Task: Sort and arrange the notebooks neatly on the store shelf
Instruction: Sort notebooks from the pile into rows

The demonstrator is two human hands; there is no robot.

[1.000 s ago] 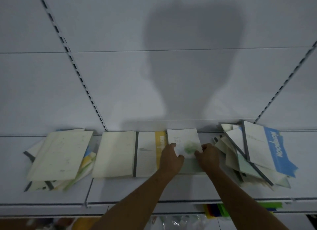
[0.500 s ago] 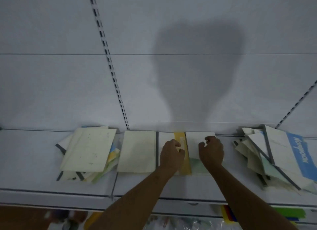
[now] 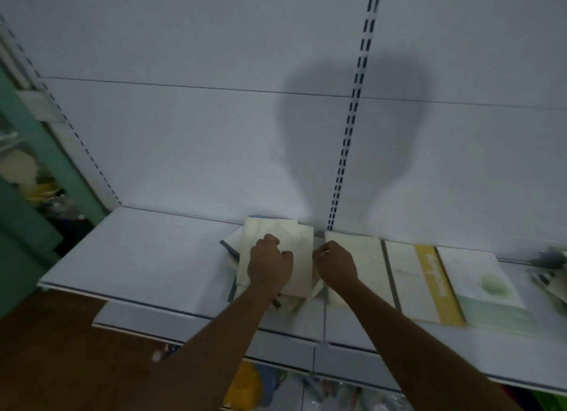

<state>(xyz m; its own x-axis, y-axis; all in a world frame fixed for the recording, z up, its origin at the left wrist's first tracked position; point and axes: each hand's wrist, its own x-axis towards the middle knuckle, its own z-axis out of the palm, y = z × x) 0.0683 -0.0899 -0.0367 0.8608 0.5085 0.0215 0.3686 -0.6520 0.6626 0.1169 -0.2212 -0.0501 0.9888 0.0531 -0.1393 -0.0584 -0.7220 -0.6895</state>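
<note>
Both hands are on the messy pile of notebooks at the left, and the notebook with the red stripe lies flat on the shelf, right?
Nearly. The stripe on that flat cream notebook is yellow, not red, as the head view shows. Both the left hand and right hand are at the messy pile of cream notebooks.

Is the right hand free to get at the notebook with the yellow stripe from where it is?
Probably yes: the right hand sits just left of the yellow-striped notebook, with only flat notebooks between.

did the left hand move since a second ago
Yes. The left hand went leftward, from the green notebook past the upright slot strip onto the messy stack.
</note>
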